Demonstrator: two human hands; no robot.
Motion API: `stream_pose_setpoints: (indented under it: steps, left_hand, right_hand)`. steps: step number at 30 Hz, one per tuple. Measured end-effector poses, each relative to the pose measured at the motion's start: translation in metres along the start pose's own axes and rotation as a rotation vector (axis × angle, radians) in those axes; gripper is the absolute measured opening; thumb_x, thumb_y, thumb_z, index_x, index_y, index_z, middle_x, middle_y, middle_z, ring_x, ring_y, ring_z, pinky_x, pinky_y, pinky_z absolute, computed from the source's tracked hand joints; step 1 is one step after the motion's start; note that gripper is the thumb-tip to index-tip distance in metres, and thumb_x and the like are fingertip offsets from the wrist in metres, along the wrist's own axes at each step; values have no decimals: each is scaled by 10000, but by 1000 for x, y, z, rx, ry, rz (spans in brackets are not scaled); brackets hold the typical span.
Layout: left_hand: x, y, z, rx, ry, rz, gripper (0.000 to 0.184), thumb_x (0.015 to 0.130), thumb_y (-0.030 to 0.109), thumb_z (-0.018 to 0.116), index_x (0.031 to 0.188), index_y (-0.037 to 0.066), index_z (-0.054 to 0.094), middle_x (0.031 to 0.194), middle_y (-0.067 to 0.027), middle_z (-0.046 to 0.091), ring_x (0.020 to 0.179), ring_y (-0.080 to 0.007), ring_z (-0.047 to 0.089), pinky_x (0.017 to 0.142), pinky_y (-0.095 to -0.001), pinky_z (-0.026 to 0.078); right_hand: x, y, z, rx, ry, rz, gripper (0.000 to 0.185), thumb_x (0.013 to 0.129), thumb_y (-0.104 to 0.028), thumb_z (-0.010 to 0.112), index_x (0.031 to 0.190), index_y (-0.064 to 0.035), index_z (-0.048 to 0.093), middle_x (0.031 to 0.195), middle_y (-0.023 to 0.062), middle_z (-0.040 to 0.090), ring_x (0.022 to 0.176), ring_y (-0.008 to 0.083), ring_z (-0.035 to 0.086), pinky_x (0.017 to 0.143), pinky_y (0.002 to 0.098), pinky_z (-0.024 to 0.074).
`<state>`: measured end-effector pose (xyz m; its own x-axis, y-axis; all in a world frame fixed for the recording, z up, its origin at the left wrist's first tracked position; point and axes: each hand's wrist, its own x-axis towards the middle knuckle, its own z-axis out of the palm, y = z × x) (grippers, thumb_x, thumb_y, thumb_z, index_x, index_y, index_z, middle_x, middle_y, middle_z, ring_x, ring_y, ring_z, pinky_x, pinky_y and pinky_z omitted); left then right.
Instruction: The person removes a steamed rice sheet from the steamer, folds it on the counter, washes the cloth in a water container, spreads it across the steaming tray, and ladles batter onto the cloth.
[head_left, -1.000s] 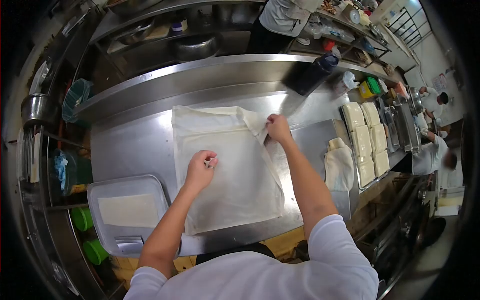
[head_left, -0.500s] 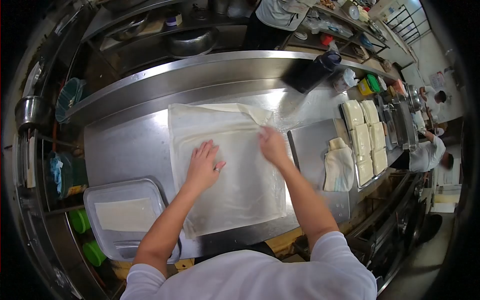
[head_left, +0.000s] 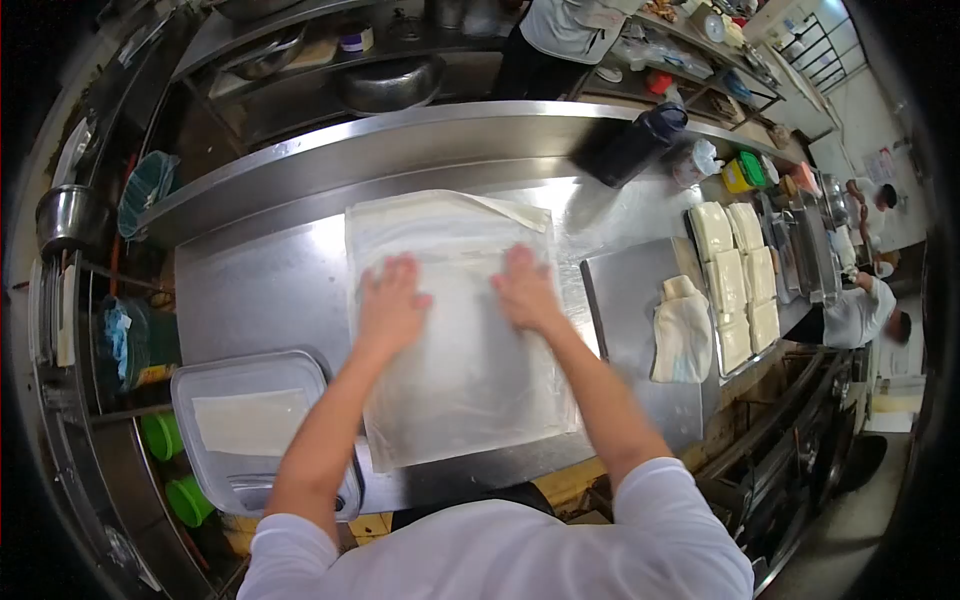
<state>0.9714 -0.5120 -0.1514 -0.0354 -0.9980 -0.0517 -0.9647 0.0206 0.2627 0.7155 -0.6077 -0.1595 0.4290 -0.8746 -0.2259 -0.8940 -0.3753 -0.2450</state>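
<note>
The translucent sheet [head_left: 465, 390] looks wrinkled, perhaps plastic; beneath it, a glossy metal worktable [head_left: 250, 285]; left of it, a smooth plastic tray [head_left: 215, 376]; right, matt cloth [head_left: 682, 335].

I have my left hand [head_left: 392, 310] and right hand [head_left: 527, 292] palm-down on the pale sheet [head_left: 460, 400], fingers spread towards twelve o'clock (both blurred at the tips). A tray [head_left: 258, 372] sits at eight o'clock, an off-white cloth [head_left: 682, 338] at three with pale slabs [head_left: 727, 278] beyond, a dark bottle [head_left: 640, 147] between one and two.
</note>
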Motion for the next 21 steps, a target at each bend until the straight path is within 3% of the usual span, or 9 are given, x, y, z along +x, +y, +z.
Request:
stream_pose_setpoints:
  steps: [3,6,9,12,15,18,21]
  left_hand:
    - [-18,-60,-28,180,44,-127,625,1015,407,475,1501,19,405,1612,-167,322,1505,-388,249,1206,-626,127]
    - [1,-76,-62,190,49,-232,599,1002,397,520,1447,1,454,1576,-198,361,1495,-404,252,1192,-648,152]
    - [40,-86,-57,63,159,-301,501,963,316,603,1346,-1,540,1537,-215,398,1467,-415,288,1174,-654,187]
    - [66,-92,-34,-31,202,-350,357,903,224,688,1196,28,634,1469,-215,464,1394,-407,383,1136,-626,268]
    - [68,-98,-20,-215,338,-326,193,875,150,713,1015,30,657,1391,-201,516,1317,-391,448,1094,-568,334]
    - [45,-89,-26,-447,535,-281,101,872,96,701,915,31,637,1350,-191,531,1277,-388,465,1072,-507,364]
    - [-18,-63,-59,-499,611,-200,76,854,46,693,885,28,625,1339,-187,527,1277,-405,455,1070,-472,372]
  right_hand:
    - [-5,67,-35,-222,28,118,737,1043,-500,362,1505,74,330,1586,279,302,1494,392,268,1202,568,217]
    - [26,65,-75,-143,78,91,642,1007,-377,498,1448,78,398,1493,282,433,1389,408,417,1149,554,326]
    - [71,65,-61,-17,398,-38,552,921,-188,603,1398,50,461,1375,267,536,1247,406,531,1066,508,430]
    - [93,55,-48,-95,281,-11,427,845,-60,617,1262,26,584,1245,239,604,1146,383,578,973,472,487]
    - [82,43,-55,-168,292,35,245,818,-39,619,1055,-3,664,1056,187,639,1039,373,585,894,467,488]
    - [49,44,-60,52,612,-64,110,809,-18,616,909,-24,661,943,160,622,964,370,575,839,478,468]
    - [-11,53,-71,143,691,-104,116,799,3,630,899,-53,650,932,152,606,954,371,562,828,475,445]
